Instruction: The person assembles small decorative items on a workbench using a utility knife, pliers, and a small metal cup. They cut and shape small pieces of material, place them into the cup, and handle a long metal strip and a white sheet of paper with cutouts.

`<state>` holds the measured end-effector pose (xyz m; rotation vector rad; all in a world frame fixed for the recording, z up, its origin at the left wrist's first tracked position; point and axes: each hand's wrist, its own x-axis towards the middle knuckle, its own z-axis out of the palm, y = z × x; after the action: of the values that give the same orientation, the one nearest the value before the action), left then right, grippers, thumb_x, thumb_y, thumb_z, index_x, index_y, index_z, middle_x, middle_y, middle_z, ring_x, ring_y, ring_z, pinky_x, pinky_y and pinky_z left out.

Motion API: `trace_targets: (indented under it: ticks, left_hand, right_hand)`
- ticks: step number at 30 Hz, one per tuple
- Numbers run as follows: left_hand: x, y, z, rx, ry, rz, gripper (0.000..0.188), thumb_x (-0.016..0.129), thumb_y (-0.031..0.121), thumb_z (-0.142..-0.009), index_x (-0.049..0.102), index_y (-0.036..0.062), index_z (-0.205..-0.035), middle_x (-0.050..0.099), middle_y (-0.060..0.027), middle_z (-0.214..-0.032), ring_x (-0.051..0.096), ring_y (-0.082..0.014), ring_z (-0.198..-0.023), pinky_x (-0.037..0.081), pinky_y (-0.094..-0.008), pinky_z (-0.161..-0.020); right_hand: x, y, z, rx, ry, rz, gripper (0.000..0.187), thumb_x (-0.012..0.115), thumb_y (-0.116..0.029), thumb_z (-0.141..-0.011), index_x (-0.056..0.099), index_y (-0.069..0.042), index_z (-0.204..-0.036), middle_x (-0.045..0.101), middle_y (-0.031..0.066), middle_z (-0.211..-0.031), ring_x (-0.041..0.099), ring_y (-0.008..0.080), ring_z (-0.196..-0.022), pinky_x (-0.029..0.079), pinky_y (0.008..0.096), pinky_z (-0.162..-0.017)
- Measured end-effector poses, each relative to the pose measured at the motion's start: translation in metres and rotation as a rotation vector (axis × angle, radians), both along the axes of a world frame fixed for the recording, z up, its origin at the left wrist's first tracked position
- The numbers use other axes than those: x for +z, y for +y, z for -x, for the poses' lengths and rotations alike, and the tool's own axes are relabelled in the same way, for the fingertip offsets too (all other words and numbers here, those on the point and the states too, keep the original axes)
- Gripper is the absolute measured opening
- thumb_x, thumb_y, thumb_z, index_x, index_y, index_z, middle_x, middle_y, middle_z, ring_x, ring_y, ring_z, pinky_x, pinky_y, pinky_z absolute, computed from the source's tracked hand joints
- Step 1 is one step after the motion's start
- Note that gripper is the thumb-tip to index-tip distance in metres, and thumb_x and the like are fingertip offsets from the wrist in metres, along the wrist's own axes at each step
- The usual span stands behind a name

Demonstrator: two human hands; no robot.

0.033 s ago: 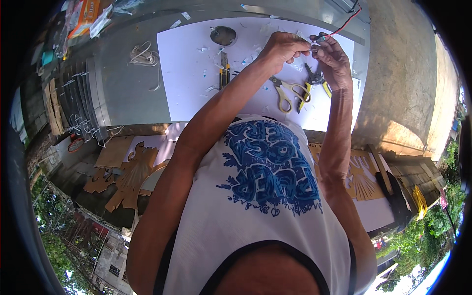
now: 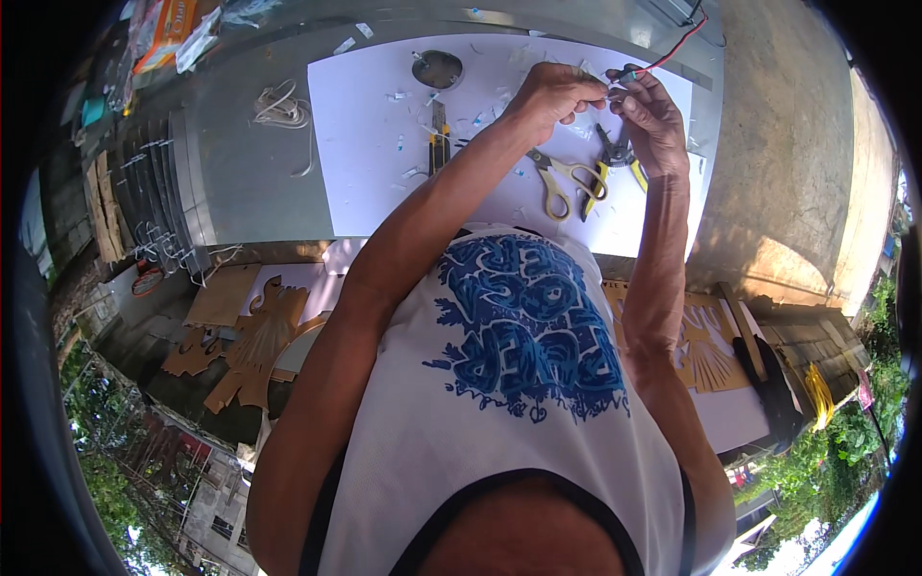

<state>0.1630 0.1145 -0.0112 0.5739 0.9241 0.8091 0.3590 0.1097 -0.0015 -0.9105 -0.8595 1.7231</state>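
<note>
Over the far right part of a white sheet (image 2: 370,192), my two hands meet. My left hand (image 2: 557,94) is pinched closed at the fingertips; whatever it grips is too small to make out. My right hand (image 2: 655,120) is closed, its thumb and fingers round a small grey-green part at the end of a red-and-black wire (image 2: 677,50). Closer to my body lie scissors with beige handles (image 2: 557,197) and yellow-and-black wire strippers (image 2: 615,154). Left of my left wrist is a yellow-and-black cutter knife (image 2: 439,144), partly behind my forearm.
A dark oval metal dish (image 2: 437,69) sits on the sheet among small white and blue scraps. Further left, a coiled white cord (image 2: 279,104) lies on the grey table (image 2: 240,192). Cut brown ornamental panels (image 2: 264,331) are on my left, and a yellow bundle (image 2: 819,394) is at right.
</note>
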Motion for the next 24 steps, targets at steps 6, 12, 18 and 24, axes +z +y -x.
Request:
trace_targets:
  ticks: [6,12,18,24]
  left_hand:
    - [-0.002,-0.001,-0.002,0.024,0.014,0.022,0.012,0.074,0.011,-0.087,0.072,0.0011,-0.093,0.071,-0.0061,-0.082,0.052,-0.0044,-0.064,0.035,-0.0192,-0.047]
    - [-0.005,-0.002,-0.004,0.053,-0.003,0.012,0.011,0.075,0.011,-0.086,0.073,0.0020,-0.093,0.071,-0.0053,-0.081,0.052,-0.0051,-0.064,0.035,-0.0202,-0.048]
    - [0.000,-0.004,-0.006,0.074,0.054,-0.027,0.011,0.075,0.012,-0.086,0.073,0.0027,-0.092,0.071,-0.0042,-0.080,0.050,-0.0048,-0.064,0.036,-0.0208,-0.049]
    - [0.000,-0.004,-0.010,0.078,0.086,-0.072,0.012,0.076,0.013,-0.086,0.073,0.0027,-0.091,0.071,-0.0035,-0.079,0.050,-0.0047,-0.062,0.035,-0.0209,-0.049]
  right_hand:
    - [-0.006,0.002,0.000,-0.030,-0.065,0.005,0.041,0.073,0.002,-0.086,0.056,0.002,-0.124,0.069,0.0171,-0.116,0.066,0.0191,-0.099,0.052,0.0316,-0.085]
    - [-0.011,0.003,0.001,-0.078,-0.092,0.008,0.038,0.072,0.004,-0.087,0.057,0.003,-0.122,0.071,0.0155,-0.109,0.067,0.0189,-0.093,0.054,0.0304,-0.080]
    - [-0.010,0.004,0.006,-0.135,-0.119,0.030,0.035,0.073,0.003,-0.087,0.059,0.003,-0.119,0.073,0.0144,-0.101,0.068,0.0188,-0.086,0.054,0.0304,-0.078]
    - [-0.010,0.006,0.006,-0.148,-0.080,0.047,0.034,0.074,0.003,-0.086,0.060,0.003,-0.117,0.073,0.0137,-0.099,0.069,0.0189,-0.087,0.054,0.0304,-0.078]
